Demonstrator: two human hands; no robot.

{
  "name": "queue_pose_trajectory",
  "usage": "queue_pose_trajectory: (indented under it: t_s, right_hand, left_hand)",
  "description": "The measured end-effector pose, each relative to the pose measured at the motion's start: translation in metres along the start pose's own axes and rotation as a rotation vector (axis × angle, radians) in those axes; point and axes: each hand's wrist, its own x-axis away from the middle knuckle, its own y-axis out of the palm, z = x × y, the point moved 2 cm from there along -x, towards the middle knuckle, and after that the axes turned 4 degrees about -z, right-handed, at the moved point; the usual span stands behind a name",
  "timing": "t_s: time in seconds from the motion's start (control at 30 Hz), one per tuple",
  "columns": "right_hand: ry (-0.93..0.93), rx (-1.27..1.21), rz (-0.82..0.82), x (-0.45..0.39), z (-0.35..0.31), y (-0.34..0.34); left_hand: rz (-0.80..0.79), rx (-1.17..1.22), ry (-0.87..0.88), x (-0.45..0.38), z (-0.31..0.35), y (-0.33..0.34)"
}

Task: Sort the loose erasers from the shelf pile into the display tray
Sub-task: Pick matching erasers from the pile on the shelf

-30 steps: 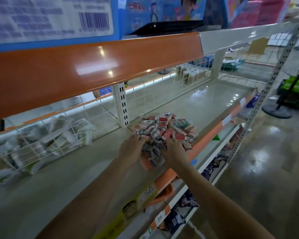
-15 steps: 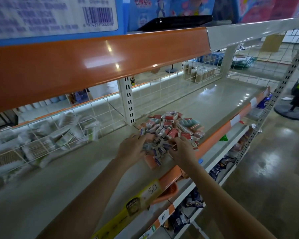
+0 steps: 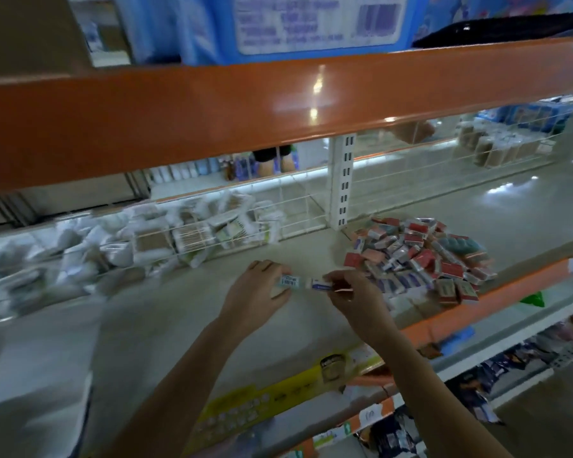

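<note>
Held over the shelf (image 3: 186,312), just left of the pile: two small erasers, one per hand. Barcoded eraser (image 3: 288,281) pinched in the left hand (image 3: 257,292), fingers curled round it. Blue-labelled eraser (image 3: 321,285) pinched at the fingertips of the right hand (image 3: 354,302). Ends of the two nearly touching, perhaps touching; too blurred to tell. Neither grip released.

Rest of the loose erasers heaped in a pile (image 3: 417,259) on the same shelf, near its orange front edge (image 3: 497,285), mostly red, blue and white sleeves, lying at all angles. No display tray made out with certainty.

Judged light, small and firm, with slick wrappers likely to slip, so best taken across the short sides by thumb and forefinger, not by the ends. Not fragile; a drop would cost only time. Heap likely to slide toward the front edge if dug into from below, so better picked from the top.

Behind, a wire divider (image 3: 278,219) with pale packets (image 3: 192,233) beyond it; above, an orange rail (image 3: 245,107).
</note>
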Motion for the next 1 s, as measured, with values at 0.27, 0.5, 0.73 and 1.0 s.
queue_pose_trajectory:
  t_s: [0.27,0.5,0.73,1.0]
  right_hand:
    - [-0.109,-0.162,-0.111,0.009,-0.084,0.082]
    - [-0.178,-0.207,-0.196,0.022,-0.161,0.163]
    - [-0.264,-0.156,-0.337,0.042,-0.217,0.231]
    - [-0.312,0.032,-0.519,0.073,-0.220,0.258]
  left_hand:
    - [0.025,0.034,-0.161,0.079,-0.068,-0.078]
    - [-0.047,0.146,-0.292,0.154,-0.135,-0.148]
    - [-0.082,0.230,-0.338,0.219,-0.192,-0.192]
    - [-0.131,0.229,-0.329,0.255,-0.212,-0.191]
